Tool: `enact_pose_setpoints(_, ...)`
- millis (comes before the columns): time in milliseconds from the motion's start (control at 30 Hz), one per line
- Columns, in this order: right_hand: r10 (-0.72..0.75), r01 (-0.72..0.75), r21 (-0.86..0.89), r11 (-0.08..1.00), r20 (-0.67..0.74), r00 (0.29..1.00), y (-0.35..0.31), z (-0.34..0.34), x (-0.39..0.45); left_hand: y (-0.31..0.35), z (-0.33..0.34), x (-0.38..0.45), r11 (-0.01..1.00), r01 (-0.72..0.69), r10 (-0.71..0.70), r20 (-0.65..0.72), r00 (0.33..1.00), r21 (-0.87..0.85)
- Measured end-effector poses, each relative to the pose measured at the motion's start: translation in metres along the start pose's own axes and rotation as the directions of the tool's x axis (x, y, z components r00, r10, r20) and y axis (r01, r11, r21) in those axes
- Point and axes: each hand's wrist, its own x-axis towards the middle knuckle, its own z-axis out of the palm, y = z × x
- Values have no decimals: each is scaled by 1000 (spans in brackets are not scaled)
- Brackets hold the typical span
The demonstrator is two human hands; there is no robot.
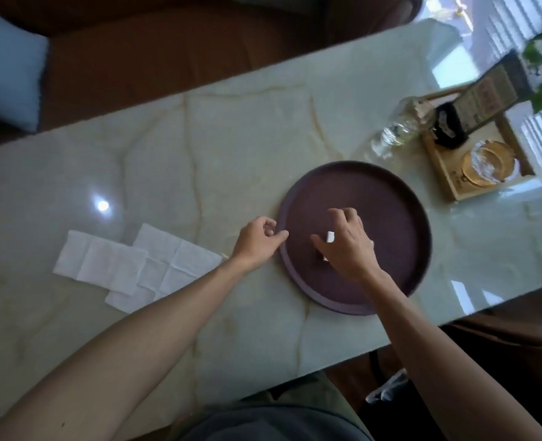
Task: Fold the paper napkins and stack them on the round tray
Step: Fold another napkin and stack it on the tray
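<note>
Your right hand (346, 243) is over the tray (390, 198), fingers curled down on a folded napkin (330, 236). Only a small white bit shows by the thumb, rest hidden under the palm, so looks like you're setting it down approx mid-tray to start the stack. Left hand (258, 241) sits at the tray's left rim, fingers loosely curled, fingertip touching the edge, holding nothing, prob. steadying the tray so it won't slide on the table (199, 138). Two unfolded napkins (136, 265) lie overlapped at left, well apart from the tray, waiting. Bottle (397, 128) and wooden box (473, 160) sit far right, out of the way.
</note>
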Motion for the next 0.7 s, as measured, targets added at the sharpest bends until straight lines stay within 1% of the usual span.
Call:
enact_pose_setpoints(100, -89, 88, 15, 996, 69, 994, -48, 8, 13, -28, -49, -8, 993, 79, -88, -110, 990, -82)
enact_pose_setpoints(233, -179, 182, -2, 983, 150, 972, -114, 33, 23, -78, -116, -26, 979, 149, -176, -212, 961, -138)
enact_pose_setpoints(400, -252, 275, -62, 959, 255, 934, -182, 79, 17, -144, -181, -53, 955, 214, -265, -273, 925, -205)
enact_pose_setpoints(567, -298, 358, -116, 927, 355, 886, -227, 130, -3, -203, -215, -75, 946, 278, -315, -271, 910, -165)
enact_pose_setpoints(700, -270, 367, -204, 908, 385, 883, -246, 165, -13, -243, -224, -90, 947, 313, -321, -273, 907, -75)
